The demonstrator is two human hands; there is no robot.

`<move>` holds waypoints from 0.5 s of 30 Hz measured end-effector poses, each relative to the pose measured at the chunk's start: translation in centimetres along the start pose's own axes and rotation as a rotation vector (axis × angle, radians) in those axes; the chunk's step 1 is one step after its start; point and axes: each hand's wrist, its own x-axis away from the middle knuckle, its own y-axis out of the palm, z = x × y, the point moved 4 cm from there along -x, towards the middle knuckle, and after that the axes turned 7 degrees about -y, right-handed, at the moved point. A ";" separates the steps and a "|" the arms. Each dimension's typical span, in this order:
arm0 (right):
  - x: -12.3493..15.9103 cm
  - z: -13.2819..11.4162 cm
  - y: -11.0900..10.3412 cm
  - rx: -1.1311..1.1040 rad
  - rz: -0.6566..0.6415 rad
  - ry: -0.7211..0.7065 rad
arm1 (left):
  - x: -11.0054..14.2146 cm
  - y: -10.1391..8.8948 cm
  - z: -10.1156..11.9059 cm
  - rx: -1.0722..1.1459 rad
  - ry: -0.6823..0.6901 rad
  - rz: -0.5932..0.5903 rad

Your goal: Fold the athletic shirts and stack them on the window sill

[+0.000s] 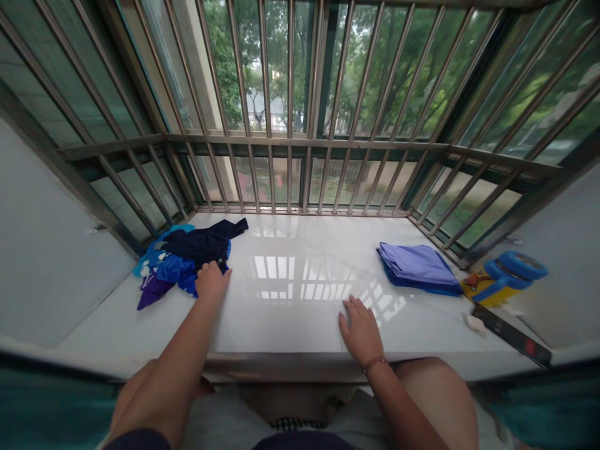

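Note:
A loose heap of clothes (178, 256) in dark navy, bright blue, light blue and purple lies at the left of the white ledge. My left hand (213, 281) is at the heap's near right edge, its fingers curled on a blue garment (186, 282); the fingertips are partly hidden. Toward the ledge's front, right of the middle, my right hand (360, 328) rests palm down with fingers stretched out and holds nothing. Farther right sits a flat folded stack of cloth (417, 265), lavender on top with darker blue beneath, apart from my right hand.
A yellow jar with a blue lid (506, 278) stands at the right wall. Beside it lie a long dark box (513, 334) and a small whitish object (475, 322). Metal window bars (304, 144) close off the ledge's back and sides. My knees are at its front edge (300, 359).

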 end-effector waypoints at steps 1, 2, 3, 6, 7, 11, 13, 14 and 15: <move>0.0 0.0 0.0 0.005 0.002 -0.003 | -0.2 0.3 -0.8 0.071 -0.052 0.006; 0.0 0.0 0.0 0.009 0.005 -0.005 | -0.4 0.5 -1.6 0.158 -0.089 0.011; 0.0 0.0 0.0 0.014 0.007 -0.008 | -0.7 0.7 -2.3 0.246 -0.111 0.015; 0.1 0.0 0.1 0.018 0.015 -0.010 | -1.1 0.8 -3.7 0.415 -0.136 0.028; 0.1 0.0 0.1 0.016 0.019 -0.009 | -1.2 0.6 -3.8 0.441 -0.138 0.034; 0.1 0.0 0.3 0.000 0.032 -0.008 | -1.6 -1.9 -2.9 0.708 -0.203 0.095; 0.0 0.3 0.4 -0.020 0.039 -0.010 | -2.0 -4.4 -1.4 1.048 -0.257 0.094; 0.0 0.4 0.3 -0.036 0.045 -0.008 | -2.1 -6.0 -0.3 1.236 -0.260 0.064; -0.1 0.6 0.3 -0.060 0.051 -0.003 | -2.0 -7.8 1.2 1.384 -0.220 -0.003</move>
